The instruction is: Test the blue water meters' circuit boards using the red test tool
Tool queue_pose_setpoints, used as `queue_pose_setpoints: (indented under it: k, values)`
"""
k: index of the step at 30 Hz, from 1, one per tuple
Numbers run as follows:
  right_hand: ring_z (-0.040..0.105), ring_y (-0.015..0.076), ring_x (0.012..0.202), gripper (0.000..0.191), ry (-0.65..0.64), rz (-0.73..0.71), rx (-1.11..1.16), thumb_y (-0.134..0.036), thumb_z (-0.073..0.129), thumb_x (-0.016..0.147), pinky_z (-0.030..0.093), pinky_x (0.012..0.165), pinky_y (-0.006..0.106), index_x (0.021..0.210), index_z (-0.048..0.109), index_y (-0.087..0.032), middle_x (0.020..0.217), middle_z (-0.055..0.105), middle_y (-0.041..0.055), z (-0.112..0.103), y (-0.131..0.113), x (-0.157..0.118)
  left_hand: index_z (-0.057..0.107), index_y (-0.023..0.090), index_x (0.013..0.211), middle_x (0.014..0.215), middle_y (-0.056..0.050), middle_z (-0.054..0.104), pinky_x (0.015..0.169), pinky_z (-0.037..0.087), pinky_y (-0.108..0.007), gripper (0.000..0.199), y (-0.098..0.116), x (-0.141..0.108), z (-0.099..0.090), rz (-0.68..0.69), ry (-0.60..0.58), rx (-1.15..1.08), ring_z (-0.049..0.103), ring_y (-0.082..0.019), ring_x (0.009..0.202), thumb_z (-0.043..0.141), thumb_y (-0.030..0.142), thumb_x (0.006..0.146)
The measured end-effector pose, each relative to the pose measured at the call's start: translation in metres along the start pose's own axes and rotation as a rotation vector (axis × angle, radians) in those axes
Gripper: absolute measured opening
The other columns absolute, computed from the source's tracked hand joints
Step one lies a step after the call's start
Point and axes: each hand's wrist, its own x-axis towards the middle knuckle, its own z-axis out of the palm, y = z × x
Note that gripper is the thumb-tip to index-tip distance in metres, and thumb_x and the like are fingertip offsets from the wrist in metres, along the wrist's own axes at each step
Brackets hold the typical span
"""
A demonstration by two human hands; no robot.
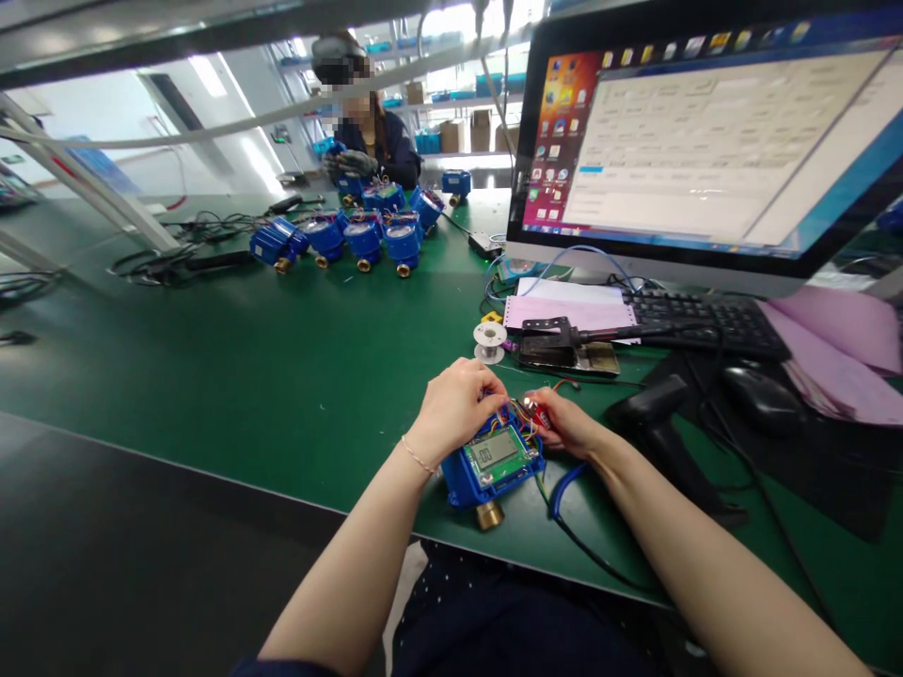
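Observation:
A blue water meter [462, 484] lies near the front edge of the green table, its casing open. Its green circuit board carries a lit display [494, 451], and a brass pipe end [489, 514] points towards me. At the meter's upper left side, my left hand [458, 402] is closed, fingertips pinched at thin coloured wires [504, 414]. My right hand [568, 423] is closed around a small red battery [540, 416] with a silver end, just right of the wires. Its far fingers are partly hidden. A black cable with a blue part [564, 489] runs beside the meter.
Several blue meters [363, 240] stand at the back, where a co-worker [377, 141] in gloves handles one. A solder spool [489, 343], a soldering iron [613, 334] and a barcode scanner [663, 442] lie close by. A monitor [677, 244], keyboard [705, 320] and mouse [760, 397] fill the right.

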Motion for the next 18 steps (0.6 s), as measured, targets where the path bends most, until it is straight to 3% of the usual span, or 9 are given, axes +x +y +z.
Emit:
queue_pose_setpoints:
  k: [7, 18]
  values:
    - [0.015, 0.005, 0.024, 0.05, -0.076, 0.023, -0.015, -0.052, 0.031, 0.078, 0.01, 0.024, 0.018, 0.039, 0.034, -0.021, 0.027, 0.023, -0.0063, -0.0089, 0.0087, 0.0002, 0.065, 0.022, 0.073, 0.085, -0.001, 0.065, 0.07, 0.041, -0.03, 0.011, 0.0019, 0.0023, 0.0005, -0.026, -0.032, 0.047, 0.054, -0.019, 0.086, 0.057, 0.026, 0.079]
    - [0.015, 0.0045, 0.024, 0.051, -0.08, 0.017, -0.032, -0.054, 0.031, 0.077, 0.011, 0.025, 0.017, 0.038, 0.034, -0.021, 0.027, 0.022, -0.0072, -0.0074, 0.0065, -0.0006, 0.066, 0.023, 0.073, 0.085, -0.001, 0.065, 0.07, 0.041, -0.03, 0.011, 0.0035, 0.0023, 0.0022, -0.031, -0.021, 0.076, 0.054, -0.019, 0.085, 0.056, 0.025, 0.078]
